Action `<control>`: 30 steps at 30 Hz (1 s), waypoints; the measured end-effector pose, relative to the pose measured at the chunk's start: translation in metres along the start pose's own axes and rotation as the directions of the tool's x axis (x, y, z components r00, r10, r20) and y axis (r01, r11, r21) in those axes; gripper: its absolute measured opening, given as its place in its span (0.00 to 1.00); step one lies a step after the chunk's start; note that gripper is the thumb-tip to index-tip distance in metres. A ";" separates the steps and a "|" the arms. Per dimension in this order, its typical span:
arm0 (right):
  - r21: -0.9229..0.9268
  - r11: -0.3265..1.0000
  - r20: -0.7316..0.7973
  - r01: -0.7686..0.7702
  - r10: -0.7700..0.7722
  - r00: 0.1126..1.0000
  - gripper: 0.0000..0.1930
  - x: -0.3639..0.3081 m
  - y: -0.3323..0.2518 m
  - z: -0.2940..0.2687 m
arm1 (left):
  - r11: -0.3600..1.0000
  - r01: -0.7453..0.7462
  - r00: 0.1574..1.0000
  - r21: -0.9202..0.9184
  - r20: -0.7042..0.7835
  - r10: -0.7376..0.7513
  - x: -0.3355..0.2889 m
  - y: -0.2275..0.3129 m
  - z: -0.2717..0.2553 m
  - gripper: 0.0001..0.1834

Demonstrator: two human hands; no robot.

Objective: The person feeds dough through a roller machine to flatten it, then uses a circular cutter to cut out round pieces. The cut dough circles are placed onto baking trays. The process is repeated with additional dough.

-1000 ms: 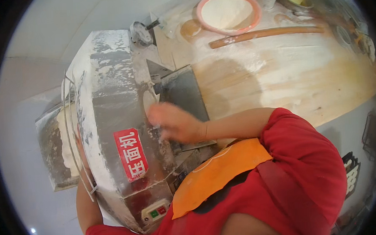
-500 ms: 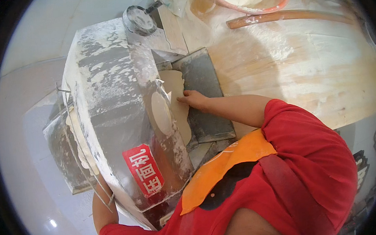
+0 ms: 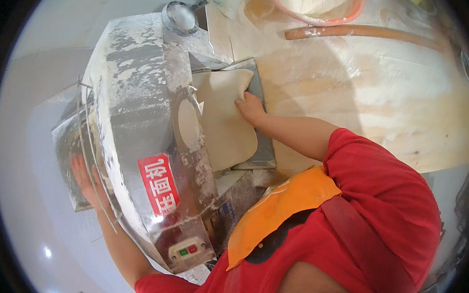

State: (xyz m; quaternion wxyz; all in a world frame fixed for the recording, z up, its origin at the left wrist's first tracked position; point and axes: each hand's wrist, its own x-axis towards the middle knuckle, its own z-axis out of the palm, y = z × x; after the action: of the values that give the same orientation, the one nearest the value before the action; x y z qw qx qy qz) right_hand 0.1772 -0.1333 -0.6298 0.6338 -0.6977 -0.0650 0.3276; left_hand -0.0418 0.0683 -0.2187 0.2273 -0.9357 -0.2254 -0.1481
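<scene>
A floury metal dough-rolling machine (image 3: 137, 109) stands between my arms. From its right side a wide, pale dough sheet (image 3: 226, 131) lies across a dark metal tray (image 3: 266, 150). My right hand (image 3: 250, 108) is closed on the sheet's right edge, the fingers curled over it. On the machine's far left side, my left hand (image 3: 88, 180) reaches past thin metal guard bars (image 3: 92, 148), its fingers stretched out over the left tray (image 3: 67, 150). A little dough shows beside those fingers, mostly hidden by the machine.
A floury wooden worktop (image 3: 402, 106) spreads to the right. On it lie a long wooden rolling pin (image 3: 361, 30) and a pink-orange bowl of flour (image 3: 317, 1). A round handwheel (image 3: 181, 19) tops the machine; a switch box (image 3: 189, 250) with green and red buttons sits low.
More of the dough sheet has come out over the right tray, and my right hand has moved right with its edge. My left hand has come into view by the left tray.
</scene>
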 end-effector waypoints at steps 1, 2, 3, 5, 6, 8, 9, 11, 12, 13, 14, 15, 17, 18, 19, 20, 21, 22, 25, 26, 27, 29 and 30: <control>0.004 1.000 0.000 0.000 0.000 1.000 0.16 -0.004 -0.003 -0.010 | 0.997 0.078 0.996 -0.008 -0.040 -0.078 -0.008 0.006 -0.022 0.22; 0.005 1.000 0.010 0.009 -0.009 1.000 0.16 -0.008 -0.005 -0.019 | 0.988 0.155 0.985 -0.019 -0.080 -0.156 -0.016 0.014 -0.045 0.23; 0.005 1.000 -0.002 0.020 -0.020 1.000 0.16 -0.008 -0.005 -0.031 | 0.977 0.182 0.970 -0.108 -0.145 -0.196 -0.019 0.027 -0.061 0.23; 0.009 1.000 -0.011 0.021 -0.021 1.000 0.17 -0.013 -0.001 -0.052 | 0.935 0.217 0.927 -0.280 -0.242 -0.287 -0.031 0.067 -0.090 0.22; 0.014 1.000 -0.012 0.022 -0.021 1.000 0.17 -0.014 0.002 -0.064 | 0.933 0.212 0.925 -0.292 -0.247 -0.288 -0.038 0.093 -0.101 0.22; -0.020 1.000 -0.033 0.022 -0.023 0.999 0.18 -0.010 0.015 -0.092 | 0.920 0.200 0.924 -0.336 -0.248 -0.291 -0.049 0.146 -0.109 0.22; -0.050 0.998 -0.030 0.027 -0.028 0.999 0.19 -0.011 0.021 -0.102 | 0.922 0.168 0.935 -0.349 -0.241 -0.261 -0.064 0.165 -0.099 0.23; -0.079 0.997 -0.064 0.018 -0.023 0.998 0.21 -0.012 0.031 -0.124 | 0.791 0.148 0.958 -0.594 -0.114 -0.265 -0.084 0.232 -0.065 0.23; -0.079 0.997 -0.108 0.002 -0.011 0.994 0.21 -0.012 0.037 -0.136 | 0.617 0.395 0.905 -0.680 0.172 -0.390 -0.086 0.277 -0.049 0.23; -0.076 0.997 -0.145 -0.009 -0.002 0.989 0.22 -0.014 0.041 -0.148 | 0.689 0.280 0.960 -0.668 0.202 -0.194 -0.095 0.300 -0.017 0.24; -0.114 0.993 -0.141 -0.007 -0.009 0.990 0.23 -0.018 0.046 -0.157 | 0.574 0.366 0.930 -0.733 0.317 -0.187 -0.109 0.333 0.016 0.26; -0.156 0.988 -0.146 -0.001 -0.022 0.989 0.23 -0.018 0.052 -0.174 | 0.529 0.426 0.894 -0.734 0.432 -0.121 -0.117 0.368 0.045 0.31; -0.142 0.990 -0.055 0.005 -0.013 0.998 0.23 -0.040 0.046 -0.199 | 0.767 0.442 0.826 -0.465 0.545 -0.145 -0.165 0.428 0.113 0.45; -0.092 0.996 0.003 -0.007 0.007 1.000 0.22 -0.054 0.035 -0.221 | 0.842 0.414 0.819 -0.347 0.546 -0.178 -0.181 0.468 0.125 0.45; 0.053 0.998 0.009 -0.031 0.030 0.999 0.21 -0.060 0.034 -0.240 | 0.902 0.366 0.819 -0.226 0.539 -0.197 -0.186 0.496 0.127 0.45; 0.193 0.979 0.021 -0.058 0.055 0.998 0.20 -0.065 0.034 -0.259 | 0.897 0.339 0.858 -0.285 0.484 -0.170 -0.189 0.507 0.123 0.42; 0.169 0.983 -0.019 -0.076 0.080 0.997 0.19 -0.073 0.030 -0.278 | 0.888 0.313 0.892 -0.337 0.425 -0.154 -0.192 0.516 0.119 0.39; 0.144 0.985 -0.057 -0.095 0.104 0.993 0.18 -0.080 0.028 -0.296 | 0.878 0.288 0.920 -0.383 0.364 -0.143 -0.195 0.524 0.114 0.36; 0.289 0.944 -0.021 -0.160 0.173 0.985 0.17 -0.097 0.039 -0.359 | 0.868 0.118 0.852 -0.482 0.498 0.161 -0.184 0.545 0.096 0.23; 0.317 0.925 -0.054 -0.211 0.240 0.969 0.16 -0.106 0.035 -0.376 | 0.844 0.128 0.831 -0.521 0.521 0.196 -0.182 0.554 0.090 0.20; 0.407 0.898 -0.076 -0.166 0.215 0.974 0.15 -0.114 0.036 -0.394 | 0.815 0.130 0.809 -0.564 0.536 0.242 -0.176 0.569 0.086 0.18; 0.531 0.842 -0.165 -0.098 0.216 0.962 0.16 -0.132 0.024 -0.425 | 0.734 0.151 0.782 -0.663 0.534 0.321 -0.161 0.592 0.074 0.14; 0.566 0.821 -0.232 -0.072 0.243 0.942 0.18 -0.141 0.012 -0.440 | 0.678 0.166 0.779 -0.716 0.517 0.356 -0.155 0.600 0.064 0.12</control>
State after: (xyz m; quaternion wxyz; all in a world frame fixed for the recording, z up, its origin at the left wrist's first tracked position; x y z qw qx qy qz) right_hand 0.3007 -0.5772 -0.5961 0.7801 -0.5296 0.1852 0.2767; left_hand 0.1303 -0.4324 -0.5471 -0.2434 -0.9516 -0.1566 0.1033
